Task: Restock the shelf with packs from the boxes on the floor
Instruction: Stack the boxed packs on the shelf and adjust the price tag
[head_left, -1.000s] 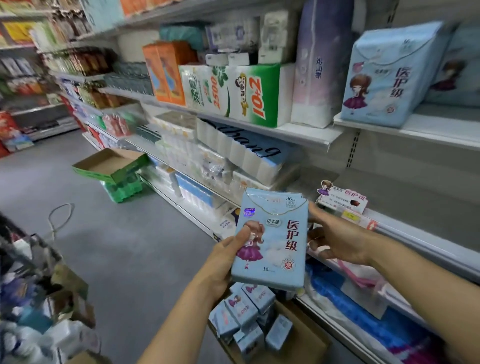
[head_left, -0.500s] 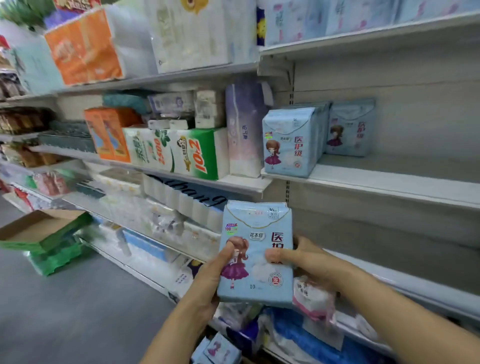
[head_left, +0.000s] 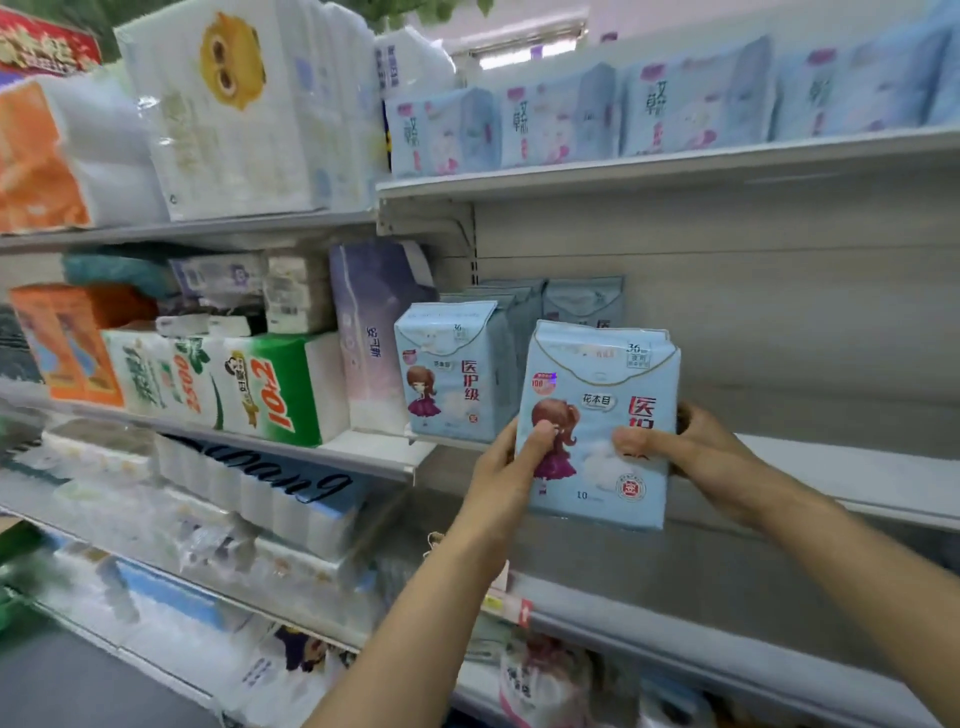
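We hold the blue pack (head_left: 597, 421) tight with our left hand (head_left: 506, 467) and right hand (head_left: 696, 457), and next we should stand it on the shelf (head_left: 831, 467) beside its twin (head_left: 449, 371).

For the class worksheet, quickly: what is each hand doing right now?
Left hand: holding the light blue pack by its left edge.
Right hand: holding the same pack by its right edge.

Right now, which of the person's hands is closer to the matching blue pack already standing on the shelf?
Left. The left hand grips the held pack's left edge, just below and right of the shelved pack. The right hand grips the far edge, farther away.
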